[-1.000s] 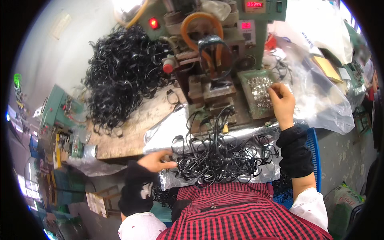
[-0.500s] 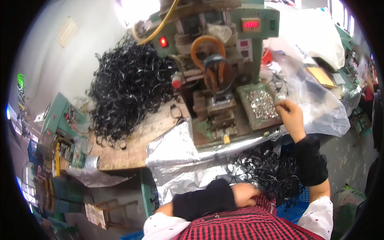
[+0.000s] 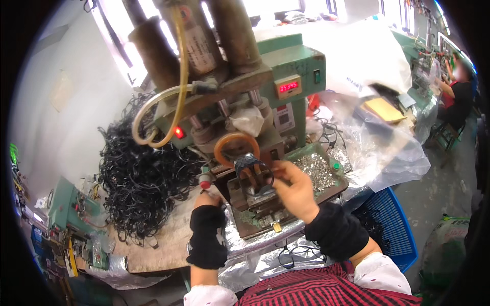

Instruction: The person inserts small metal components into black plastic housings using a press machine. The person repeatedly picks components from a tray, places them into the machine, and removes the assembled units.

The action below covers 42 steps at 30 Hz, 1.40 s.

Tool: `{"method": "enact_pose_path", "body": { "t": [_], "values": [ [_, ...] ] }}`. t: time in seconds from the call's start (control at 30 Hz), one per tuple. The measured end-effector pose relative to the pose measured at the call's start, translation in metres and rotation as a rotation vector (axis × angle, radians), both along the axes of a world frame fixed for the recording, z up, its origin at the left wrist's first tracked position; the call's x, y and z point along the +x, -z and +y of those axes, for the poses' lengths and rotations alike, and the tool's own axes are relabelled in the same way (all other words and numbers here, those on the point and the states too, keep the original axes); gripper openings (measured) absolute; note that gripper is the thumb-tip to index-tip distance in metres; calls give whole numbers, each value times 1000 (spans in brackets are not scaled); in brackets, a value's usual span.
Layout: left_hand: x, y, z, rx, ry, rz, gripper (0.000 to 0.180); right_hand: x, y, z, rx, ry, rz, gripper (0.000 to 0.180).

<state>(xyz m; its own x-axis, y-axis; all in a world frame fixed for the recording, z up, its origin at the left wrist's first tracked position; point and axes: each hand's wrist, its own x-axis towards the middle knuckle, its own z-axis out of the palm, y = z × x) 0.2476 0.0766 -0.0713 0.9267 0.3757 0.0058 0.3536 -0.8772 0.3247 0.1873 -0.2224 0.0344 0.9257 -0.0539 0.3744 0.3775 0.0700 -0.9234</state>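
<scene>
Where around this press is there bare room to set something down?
Bare room shows on the pale wooden tabletop, between the tangled pile of black loops and the left arm's black fabric sleeve. Crowded: the green metal press, with the left hand and right hand close in; the green metal tray, full of small silvery pieces; the clear plastic sheeting.

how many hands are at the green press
2: the left hand is by the red button; the right hand is beside the small metal pieces. Any hand behind the press would be hidden.
</scene>
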Motion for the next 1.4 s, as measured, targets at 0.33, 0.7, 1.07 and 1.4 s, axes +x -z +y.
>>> {"method": "enact_pose_path", "body": {
  "t": [0.33, 0.7, 1.07, 1.4],
  "values": [
    [-64, -3, 57, -1235, 35, -298, 16, -12, -22, 25, 326, -235, 172, 43],
    [-128, -164, -127, -1227, 650, -903, 25, 65, 48, -73, -887, 392, -22, 26],
    [-112, -161, -158, -1020, 491, -853, 17, 47, 44, -81, -788, 615, -175, 14],
    [-107, -153, -160, -845, 519, -935, 17, 37, 49, -89, -572, 639, -44, 12]
  ]
}}
